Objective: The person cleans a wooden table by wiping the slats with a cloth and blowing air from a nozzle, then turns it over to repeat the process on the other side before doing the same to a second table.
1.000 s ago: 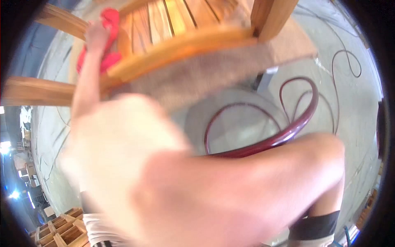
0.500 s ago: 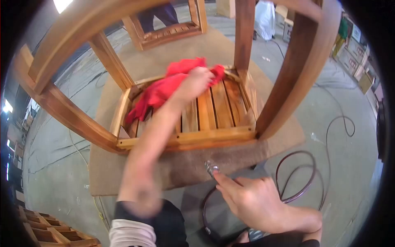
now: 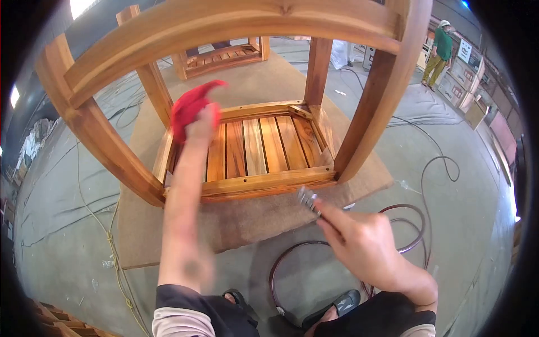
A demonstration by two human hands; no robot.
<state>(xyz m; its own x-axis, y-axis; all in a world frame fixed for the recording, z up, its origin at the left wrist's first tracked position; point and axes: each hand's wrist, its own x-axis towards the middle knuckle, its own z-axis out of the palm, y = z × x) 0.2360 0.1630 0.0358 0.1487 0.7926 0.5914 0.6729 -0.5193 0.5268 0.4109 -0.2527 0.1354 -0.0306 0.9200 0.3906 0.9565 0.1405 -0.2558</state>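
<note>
A wooden chair frame point(image 3: 269, 182) with a slatted panel point(image 3: 255, 146) at its base stands on a brown-covered table. My left hand point(image 3: 203, 121) reaches in between the uprights, its fingers closed round a bunched red cloth point(image 3: 188, 106). The cloth is lifted near the far left upright, and part of my fingers is hidden by it. In front of the near rail, my right hand point(image 3: 362, 238) grips a ribbed metal nozzle point(image 3: 309, 200) that points up and left. Whether the dark red hose point(image 3: 292, 253) joins the nozzle is hidden behind this hand.
An arched rail point(image 3: 236, 28) crosses above my arms. Behind stands another slatted wooden piece point(image 3: 224, 62) on the brown table cover point(image 3: 241, 222). Hose loops and a yellow rope point(image 3: 115, 253) lie on the floor. A person point(image 3: 441, 53) in green stands near boxes.
My left hand has drawn the red cloth left and off the slats, leaving them more exposed. My right hand has risen slightly with the nozzle. The view has shifted.
</note>
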